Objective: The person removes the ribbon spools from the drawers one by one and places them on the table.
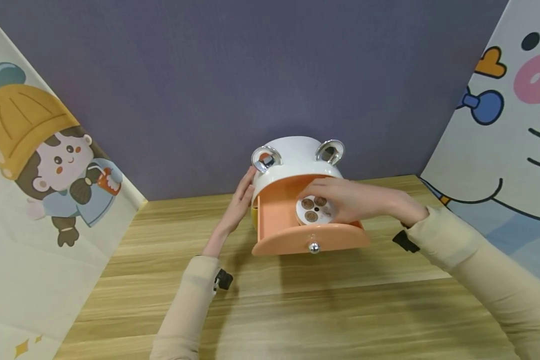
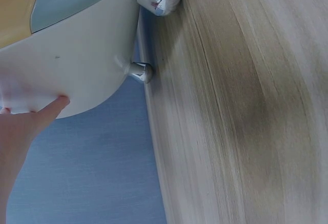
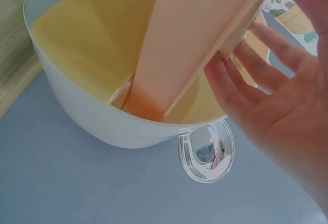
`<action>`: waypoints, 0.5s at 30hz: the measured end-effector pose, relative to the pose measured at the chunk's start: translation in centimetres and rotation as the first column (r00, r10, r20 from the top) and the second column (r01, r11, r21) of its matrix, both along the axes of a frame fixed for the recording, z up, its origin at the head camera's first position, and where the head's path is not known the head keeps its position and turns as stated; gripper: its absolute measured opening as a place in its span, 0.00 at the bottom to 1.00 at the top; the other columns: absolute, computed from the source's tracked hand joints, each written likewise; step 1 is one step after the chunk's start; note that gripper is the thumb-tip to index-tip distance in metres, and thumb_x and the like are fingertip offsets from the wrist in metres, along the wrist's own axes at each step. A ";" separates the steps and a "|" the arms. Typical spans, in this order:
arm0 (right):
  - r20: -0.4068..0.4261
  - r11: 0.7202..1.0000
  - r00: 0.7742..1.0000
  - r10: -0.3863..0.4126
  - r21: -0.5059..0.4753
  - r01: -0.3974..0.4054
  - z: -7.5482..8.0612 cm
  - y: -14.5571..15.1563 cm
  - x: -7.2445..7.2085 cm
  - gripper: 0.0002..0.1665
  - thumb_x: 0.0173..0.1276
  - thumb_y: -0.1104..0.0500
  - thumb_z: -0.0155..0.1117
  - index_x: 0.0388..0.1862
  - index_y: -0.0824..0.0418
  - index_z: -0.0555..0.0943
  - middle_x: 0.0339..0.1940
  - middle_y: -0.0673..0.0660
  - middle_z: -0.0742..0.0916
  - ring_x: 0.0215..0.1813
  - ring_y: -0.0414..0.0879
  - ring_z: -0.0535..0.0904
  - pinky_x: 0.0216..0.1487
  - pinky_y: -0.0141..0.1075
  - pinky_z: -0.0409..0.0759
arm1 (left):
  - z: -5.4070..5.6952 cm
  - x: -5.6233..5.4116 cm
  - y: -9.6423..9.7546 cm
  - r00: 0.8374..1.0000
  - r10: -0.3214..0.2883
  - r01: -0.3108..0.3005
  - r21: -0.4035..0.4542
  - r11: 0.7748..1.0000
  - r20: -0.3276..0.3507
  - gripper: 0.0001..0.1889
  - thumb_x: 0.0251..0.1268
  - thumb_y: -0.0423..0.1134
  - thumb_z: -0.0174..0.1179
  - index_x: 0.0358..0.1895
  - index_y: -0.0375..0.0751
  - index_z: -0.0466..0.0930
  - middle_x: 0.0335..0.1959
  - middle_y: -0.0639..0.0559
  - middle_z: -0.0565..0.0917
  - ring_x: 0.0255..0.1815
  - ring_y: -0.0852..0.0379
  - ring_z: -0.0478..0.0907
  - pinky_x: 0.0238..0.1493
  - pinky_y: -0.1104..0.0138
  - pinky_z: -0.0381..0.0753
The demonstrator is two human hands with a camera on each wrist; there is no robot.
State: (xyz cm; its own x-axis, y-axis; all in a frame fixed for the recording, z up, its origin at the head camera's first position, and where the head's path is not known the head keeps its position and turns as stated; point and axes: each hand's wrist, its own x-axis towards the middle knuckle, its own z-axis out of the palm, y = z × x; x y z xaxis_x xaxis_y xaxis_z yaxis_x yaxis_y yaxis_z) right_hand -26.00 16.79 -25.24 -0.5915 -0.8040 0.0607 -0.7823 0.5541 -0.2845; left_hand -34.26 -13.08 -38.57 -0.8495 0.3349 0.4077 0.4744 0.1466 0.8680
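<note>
While the left grip [image 1: 239, 201] rested straight-fingered on the rounded white plastic box [image 1: 293, 154], the right grip [image 1: 348, 198] pinched a round white brown-spotted disc [image 1: 322, 215] in the orange plastic drawer [image 1: 283, 242]. Looked light, stiff, kinda slick; edge-holding seemed safest.

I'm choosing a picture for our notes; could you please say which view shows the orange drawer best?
The head view: the orange drawer shows its inside, curved front and silver knob. The right wrist view shows only one panel; the left wrist view, none clearly.
</note>
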 end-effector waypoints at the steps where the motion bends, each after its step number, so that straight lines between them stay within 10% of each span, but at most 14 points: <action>1: -0.002 1.000 1.000 -0.003 -0.003 0.003 0.1 0.0 0.1 0.41 0.53 0.48 0.79 0.65 0.55 0.76 0.61 0.50 0.82 0.60 0.46 0.76 0.62 0.46 0.77 | -0.2 -0.1 0.0 1.000 0.001 -0.001 -0.001 1.000 -0.005 0.27 0.83 0.41 0.36 0.80 0.51 0.51 0.84 0.54 0.45 0.84 0.52 0.38 0.83 0.51 0.42; 15: -0.142 0.997 0.990 0.020 -0.070 -0.030 2.4 1.1 1.1 0.40 0.51 0.54 0.81 0.64 0.57 0.76 0.59 0.52 0.82 0.55 0.43 0.76 0.52 0.39 0.78 | 1.6 1.4 0.3 0.999 -0.005 0.005 -0.011 1.000 0.043 0.27 0.82 0.37 0.35 0.80 0.44 0.48 0.84 0.47 0.42 0.84 0.47 0.36 0.83 0.49 0.42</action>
State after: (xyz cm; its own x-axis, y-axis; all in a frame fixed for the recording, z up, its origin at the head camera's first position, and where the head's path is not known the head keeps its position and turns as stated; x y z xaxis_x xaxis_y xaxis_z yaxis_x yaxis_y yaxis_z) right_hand -24.90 17.84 -22.82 -0.5527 -0.8089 0.2003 -0.8308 0.5161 -0.2082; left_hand -32.85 -12.82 -37.00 -0.8643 0.3436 0.3673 0.4378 0.1545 0.8857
